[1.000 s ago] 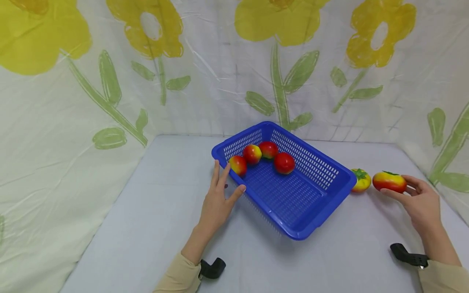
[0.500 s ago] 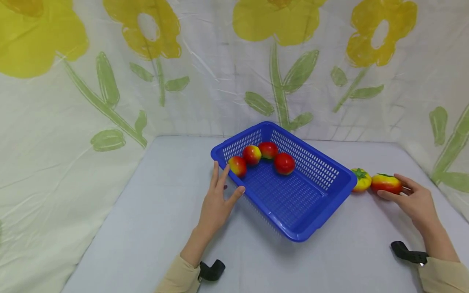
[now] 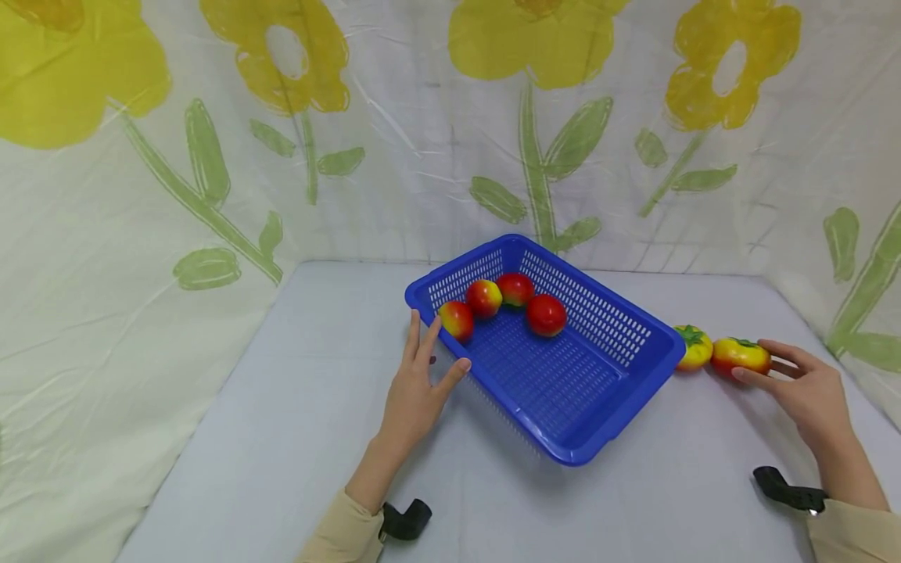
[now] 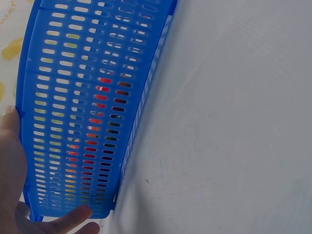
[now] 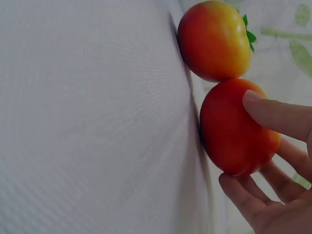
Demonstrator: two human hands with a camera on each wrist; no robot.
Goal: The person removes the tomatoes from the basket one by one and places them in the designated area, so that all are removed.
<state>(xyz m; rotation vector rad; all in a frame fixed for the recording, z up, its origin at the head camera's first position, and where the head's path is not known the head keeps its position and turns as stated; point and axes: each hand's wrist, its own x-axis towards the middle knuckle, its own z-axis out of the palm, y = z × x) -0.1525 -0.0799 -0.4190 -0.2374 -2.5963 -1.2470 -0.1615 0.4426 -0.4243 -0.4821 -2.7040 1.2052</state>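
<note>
My right hand [image 3: 809, 391] is around a squat red-yellow persimmon [image 3: 741, 357] with a green leafy top, resting on the table. In the right wrist view the thumb lies over its red side and the fingers spread loosely below. A second persimmon [image 5: 214, 41] sits right against it, beside the basket's right corner. My left hand [image 3: 415, 391] touches the near left rim of a blue plastic basket [image 3: 549, 422] with extended fingers. Through the slotted wall [image 4: 78, 97] in the left wrist view, red and yellow fruit shows. Several red-yellow fruits lie in the basket's far left part, including one red fruit [image 3: 546, 315].
The basket stands at an angle on a white-covered table [image 3: 296, 407]. Behind the table hangs a pale cloth [image 3: 394, 180] printed with yellow flowers. A small dark spot [image 3: 432, 360] shows on the cover near my left fingers.
The persimmon in my right hand has moved left and come to rest against the other one. My right fingers have since drawn slightly back. The left hand and the basket have hardly moved.
</note>
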